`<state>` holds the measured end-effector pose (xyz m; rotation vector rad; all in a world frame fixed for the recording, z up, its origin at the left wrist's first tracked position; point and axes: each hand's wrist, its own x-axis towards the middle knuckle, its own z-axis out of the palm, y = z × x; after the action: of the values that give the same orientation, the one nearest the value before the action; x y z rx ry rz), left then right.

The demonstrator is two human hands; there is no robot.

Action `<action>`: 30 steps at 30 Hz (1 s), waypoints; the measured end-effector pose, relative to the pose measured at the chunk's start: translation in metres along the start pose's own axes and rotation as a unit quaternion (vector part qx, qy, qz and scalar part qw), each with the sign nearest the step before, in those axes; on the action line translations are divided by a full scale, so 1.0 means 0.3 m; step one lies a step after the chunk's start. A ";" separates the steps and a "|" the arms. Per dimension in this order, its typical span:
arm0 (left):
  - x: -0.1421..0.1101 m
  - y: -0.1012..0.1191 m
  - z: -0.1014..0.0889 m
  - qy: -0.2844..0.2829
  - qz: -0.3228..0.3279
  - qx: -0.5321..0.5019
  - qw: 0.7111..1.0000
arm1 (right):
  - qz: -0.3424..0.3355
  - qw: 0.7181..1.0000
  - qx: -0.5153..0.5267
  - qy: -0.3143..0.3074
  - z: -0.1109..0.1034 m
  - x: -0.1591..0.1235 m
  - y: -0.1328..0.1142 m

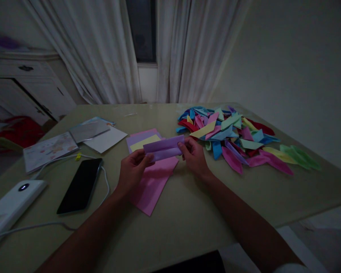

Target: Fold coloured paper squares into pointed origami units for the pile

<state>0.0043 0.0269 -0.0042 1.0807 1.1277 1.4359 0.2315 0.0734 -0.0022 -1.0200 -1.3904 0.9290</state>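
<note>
A strip of folded purple paper (166,148) with a lengthwise crease is held up between my two hands. My left hand (134,167) pinches its left end, thumb in front. At the other end, my right hand (194,155) grips the purple paper between thumb and fingers. Below lies a pink sheet of paper (155,184) on the table. Just behind the hands, a yellow sheet (139,143) rests on a purple sheet (129,141), partly covered by the held paper and left hand.
A heap of folded coloured paper pieces (230,131) covers the table's back right. At left are a black phone (81,185), a white power bank (15,199) with a cable (106,185), and several cards and packets (51,149). Curtains (102,49) hang behind the table.
</note>
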 end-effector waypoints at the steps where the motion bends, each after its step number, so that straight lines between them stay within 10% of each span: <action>1: -0.001 0.000 0.000 0.004 -0.002 0.001 1.000 | -0.004 1.000 -0.006 -0.001 0.000 -0.001 -0.002; 30: -0.006 0.013 -0.008 0.008 0.056 0.099 0.994 | 0.069 0.995 0.065 0.013 0.010 0.000 -0.020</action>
<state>0.0014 0.0246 -0.0010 1.2901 1.2577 1.4447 0.2280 0.0716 0.0033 -1.0363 -1.2327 1.0891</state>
